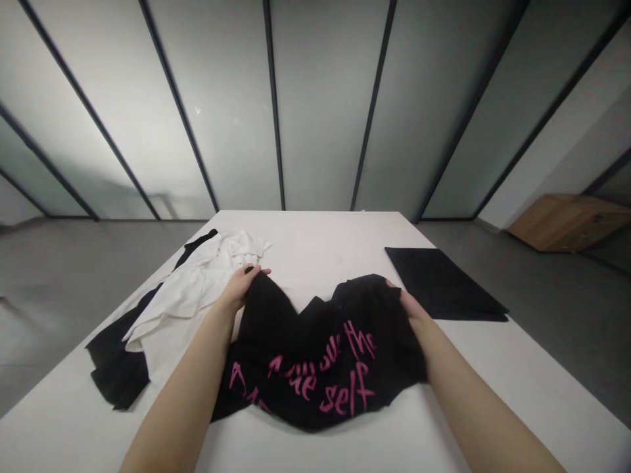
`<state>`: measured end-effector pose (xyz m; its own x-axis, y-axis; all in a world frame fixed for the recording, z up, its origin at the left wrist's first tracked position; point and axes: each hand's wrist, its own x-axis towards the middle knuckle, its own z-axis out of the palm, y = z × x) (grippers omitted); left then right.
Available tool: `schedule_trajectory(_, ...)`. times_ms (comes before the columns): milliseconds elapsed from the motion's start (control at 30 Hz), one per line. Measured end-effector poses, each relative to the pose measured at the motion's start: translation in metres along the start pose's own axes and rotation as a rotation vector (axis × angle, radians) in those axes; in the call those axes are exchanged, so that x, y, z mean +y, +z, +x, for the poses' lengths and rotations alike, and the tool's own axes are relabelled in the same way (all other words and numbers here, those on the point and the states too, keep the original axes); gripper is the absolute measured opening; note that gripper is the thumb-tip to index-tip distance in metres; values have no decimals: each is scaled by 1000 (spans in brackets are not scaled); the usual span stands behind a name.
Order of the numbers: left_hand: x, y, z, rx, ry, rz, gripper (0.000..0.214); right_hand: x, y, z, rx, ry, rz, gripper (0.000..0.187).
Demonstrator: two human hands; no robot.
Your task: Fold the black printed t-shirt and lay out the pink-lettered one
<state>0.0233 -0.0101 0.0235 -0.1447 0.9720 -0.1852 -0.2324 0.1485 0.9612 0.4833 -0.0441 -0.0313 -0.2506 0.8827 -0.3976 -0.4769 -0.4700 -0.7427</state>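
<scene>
A black T-shirt with pink lettering (315,355) lies crumpled in the middle of the white table (320,243). My left hand (241,286) grips the shirt's far left corner, fingers curled over the cloth. My right hand (407,302) holds the shirt's far right edge, mostly tucked under the fabric. Both corners are raised a little off the table, and the middle of the shirt sags between them.
A white garment (197,289) lies heaped on a black one (118,368) at the table's left side. A folded black cloth (441,286) lies flat at the right. A wooden cabinet (566,220) stands on the floor far right. Glass wall panels rise behind.
</scene>
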Motion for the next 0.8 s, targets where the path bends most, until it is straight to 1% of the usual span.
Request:
schedule_trajectory(33,0,4,5,96,-9,20,34,-3,5,4,-4,14,26,34)
schedule_trajectory(67,1,6,9,162,-10,23,31,-6,8,6,-4,22,51,34)
schedule_trajectory(100,3,6,11,198,-6,16,28,-8,10,7,-3,21,71,35)
schedule_trajectory(167,8,2,12,215,-6,5,23,-8,10,4,-10,4,86,37)
schedule_trajectory(200,12,-1,11,203,-5,12,23,-8,9,0,-10,-4,81,37)
schedule_trajectory(267,20,-5,7,125,25,103,29,-5,7,-11,4,-34,47,31)
schedule_trajectory(333,25,-6,4,15,115,333,36,-3,7,-21,35,-81,-12,23)
schedule_trajectory(367,26,-4,3,-20,181,484,37,-2,8,-24,50,-103,-45,20)
schedule_trajectory(400,25,-2,2,-29,253,635,34,-2,11,-26,58,-115,-76,20)
schedule_trajectory(467,19,4,3,1,390,894,25,-3,17,-25,60,-101,-113,22)
schedule_trajectory(500,13,8,4,14,453,983,25,-4,20,-23,60,-81,-117,25)
schedule_trajectory(567,-1,17,5,-16,541,1075,42,-7,25,-17,76,-36,-107,27)
schedule_trajectory(600,-9,20,6,-55,553,1085,53,-9,26,-15,97,-14,-97,28)
schedule_trajectory(667,-23,27,6,-136,508,1073,67,-12,27,-12,155,18,-68,28)
schedule_trajectory(733,-32,29,5,-178,427,1088,71,-14,27,-12,199,36,-32,29)
schedule_trajectory(800,-33,29,4,-199,355,1117,67,-15,26,-16,192,39,-26,28)
